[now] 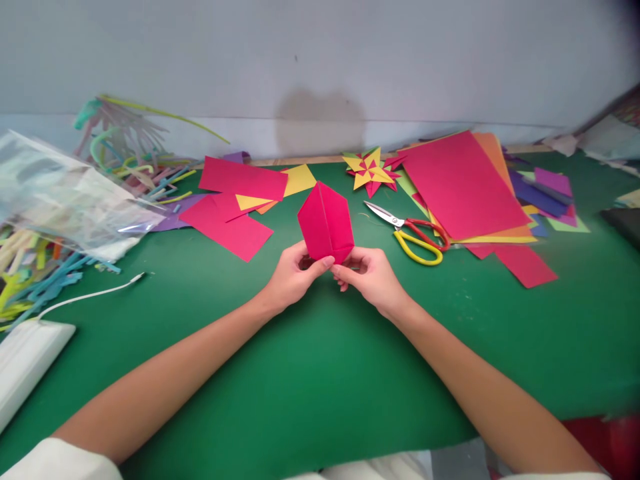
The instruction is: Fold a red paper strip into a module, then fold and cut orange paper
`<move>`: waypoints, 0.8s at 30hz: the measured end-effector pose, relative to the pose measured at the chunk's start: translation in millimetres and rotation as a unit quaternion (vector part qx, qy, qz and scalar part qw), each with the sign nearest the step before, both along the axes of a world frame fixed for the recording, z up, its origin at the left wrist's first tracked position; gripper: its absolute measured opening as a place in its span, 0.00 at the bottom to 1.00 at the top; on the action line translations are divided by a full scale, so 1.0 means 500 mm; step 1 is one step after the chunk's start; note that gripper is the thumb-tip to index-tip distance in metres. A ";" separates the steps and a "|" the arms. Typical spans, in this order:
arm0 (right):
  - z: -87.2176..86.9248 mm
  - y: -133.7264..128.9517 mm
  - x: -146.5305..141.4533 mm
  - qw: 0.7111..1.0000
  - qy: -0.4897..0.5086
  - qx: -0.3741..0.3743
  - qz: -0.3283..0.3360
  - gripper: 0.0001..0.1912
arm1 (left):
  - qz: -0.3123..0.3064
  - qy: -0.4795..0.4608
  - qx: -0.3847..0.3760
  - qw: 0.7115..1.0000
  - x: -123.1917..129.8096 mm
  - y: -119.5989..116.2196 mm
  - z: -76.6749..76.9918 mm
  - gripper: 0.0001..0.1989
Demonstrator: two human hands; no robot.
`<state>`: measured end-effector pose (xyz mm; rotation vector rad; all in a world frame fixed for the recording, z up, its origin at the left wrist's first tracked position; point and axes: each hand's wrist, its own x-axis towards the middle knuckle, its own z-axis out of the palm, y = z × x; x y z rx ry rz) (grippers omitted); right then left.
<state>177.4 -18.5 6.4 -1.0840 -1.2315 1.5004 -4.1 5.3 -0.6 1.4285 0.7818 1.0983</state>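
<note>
A folded red paper [327,220] is held up over the middle of the green table, its pointed end away from me and a crease down its centre. My left hand [295,273] pinches its lower left edge, thumb on the near face. At the lower right edge my right hand [370,275] grips the same paper, its thumb tip close to the left one. The fingers behind the paper are partly hidden. Just right of the paper lie scissors [407,230] with red and yellow handles. Behind them rests a folded star of yellow, red and green paper [373,170].
Red sheets [243,179] and a yellow sheet [300,180] lie at the back left. A stack of coloured paper [465,190] sits right. Far left are a clear plastic bag [75,193], colourful strips [30,273] and a white device [33,360] with a cable.
</note>
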 end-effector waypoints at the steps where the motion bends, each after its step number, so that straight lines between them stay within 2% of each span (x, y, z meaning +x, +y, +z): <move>1: -0.001 0.001 0.001 1.000 -0.002 -0.002 0.001 0.15 | 0.000 -0.002 -0.001 1.000 0.000 0.001 -0.001 0.13; 14: -0.010 0.003 0.003 0.998 -0.053 0.009 -0.029 0.14 | 0.043 0.022 0.006 0.999 -0.002 0.002 -0.012 0.14; 20: -0.007 0.002 0.002 0.999 -0.012 0.003 -0.039 0.17 | 0.020 0.047 -0.001 0.999 0.000 0.000 0.002 0.14; 24: 0.000 0.005 0.002 0.999 0.001 0.003 -0.045 0.20 | 0.002 0.066 0.009 0.998 0.000 -0.003 0.000 0.13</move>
